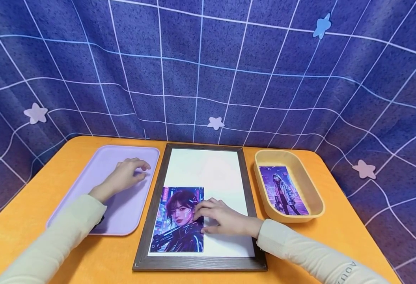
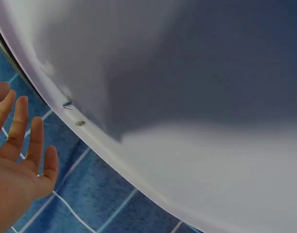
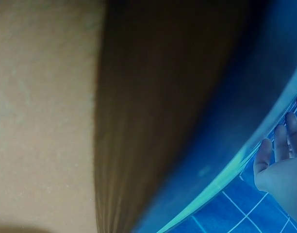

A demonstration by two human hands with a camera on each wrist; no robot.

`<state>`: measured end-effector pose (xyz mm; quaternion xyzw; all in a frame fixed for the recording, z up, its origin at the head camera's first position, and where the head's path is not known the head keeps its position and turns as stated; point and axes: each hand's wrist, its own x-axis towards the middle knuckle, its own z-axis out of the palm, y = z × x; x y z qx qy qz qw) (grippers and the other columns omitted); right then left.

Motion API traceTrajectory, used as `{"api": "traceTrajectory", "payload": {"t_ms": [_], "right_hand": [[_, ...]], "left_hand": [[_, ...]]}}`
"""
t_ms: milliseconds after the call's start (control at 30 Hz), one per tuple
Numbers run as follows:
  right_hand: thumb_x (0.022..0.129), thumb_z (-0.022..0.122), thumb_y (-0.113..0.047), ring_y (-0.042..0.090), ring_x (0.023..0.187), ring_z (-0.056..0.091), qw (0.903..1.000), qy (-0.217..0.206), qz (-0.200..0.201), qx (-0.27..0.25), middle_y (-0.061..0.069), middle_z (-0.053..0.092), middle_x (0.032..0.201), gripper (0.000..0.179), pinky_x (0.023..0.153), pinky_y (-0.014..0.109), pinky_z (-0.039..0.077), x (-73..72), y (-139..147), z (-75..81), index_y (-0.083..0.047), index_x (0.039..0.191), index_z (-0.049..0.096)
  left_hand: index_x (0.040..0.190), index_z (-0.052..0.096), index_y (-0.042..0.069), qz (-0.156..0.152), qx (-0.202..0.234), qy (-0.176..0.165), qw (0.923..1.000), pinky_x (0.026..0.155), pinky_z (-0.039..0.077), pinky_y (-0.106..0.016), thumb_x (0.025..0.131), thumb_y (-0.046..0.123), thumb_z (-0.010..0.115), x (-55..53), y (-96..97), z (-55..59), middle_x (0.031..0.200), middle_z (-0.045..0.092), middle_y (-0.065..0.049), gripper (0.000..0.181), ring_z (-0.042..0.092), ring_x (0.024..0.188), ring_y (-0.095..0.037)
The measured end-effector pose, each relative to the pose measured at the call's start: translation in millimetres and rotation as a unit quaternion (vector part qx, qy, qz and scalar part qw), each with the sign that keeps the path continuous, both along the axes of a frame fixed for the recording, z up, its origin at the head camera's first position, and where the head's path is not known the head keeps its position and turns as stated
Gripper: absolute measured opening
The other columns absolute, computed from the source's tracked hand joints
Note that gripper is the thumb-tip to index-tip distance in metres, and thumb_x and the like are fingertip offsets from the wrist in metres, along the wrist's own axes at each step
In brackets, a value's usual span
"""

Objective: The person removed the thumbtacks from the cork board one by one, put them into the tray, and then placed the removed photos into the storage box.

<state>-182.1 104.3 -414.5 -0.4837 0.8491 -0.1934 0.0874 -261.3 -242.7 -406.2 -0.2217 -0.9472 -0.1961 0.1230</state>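
Observation:
A portrait picture card (image 1: 174,236) lies in the lower left of a dark-framed white board (image 1: 200,263) in the head view. My right hand (image 1: 223,219) rests over the card's right edge, its fingertips on the printed surface and the thumb by the edge. Over the purple tray (image 1: 97,177) at left hovers my left hand (image 1: 124,175), fingers loosely bent around nothing. Both wrist views show spread fingers, of the left hand (image 2: 22,165) and of the right hand (image 3: 284,165). Whether the right fingertips press the card is unclear.
A yellow bin (image 1: 301,179) stands right of the frame, with another picture card (image 1: 282,189) of a hooded figure inside. All of it sits on an orange table (image 1: 119,260). Behind hangs a blue gridded curtain (image 1: 179,86) with star shapes.

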Motion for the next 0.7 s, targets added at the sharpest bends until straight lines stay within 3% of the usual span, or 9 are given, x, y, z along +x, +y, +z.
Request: {"api": "traceTrajectory", "payload": {"t_ms": [333,700], "right_hand": [[0.084,0.063,-0.03,0.012,0.117,0.041,1.0,0.008,0.005,-0.003,-0.005,0.05,0.128,0.032,0.097,0.034,0.033,-1.2,0,-1.4,-0.02,0.115,0.058],[0.084,0.063,-0.03,0.012,0.117,0.041,1.0,0.009,0.002,-0.002,-0.005,0.05,0.128,0.032,0.097,0.034,0.033,-0.8,0,-1.2,-0.021,0.114,0.059]], "left_hand": [[0.101,0.066,0.009,-0.035,-0.001,-0.001,0.9994,0.076,0.034,-0.046,0.08,0.014,0.066,6.3,23.0,4.7,0.091,0.066,-0.005,0.022,0.057,0.093,-0.029],[0.102,0.065,0.011,-0.072,-0.013,-0.021,0.9971,0.079,0.034,-0.046,0.081,0.018,0.066,14.2,44.9,1.0,0.094,0.064,-0.002,0.022,0.056,0.092,-0.024]]}}
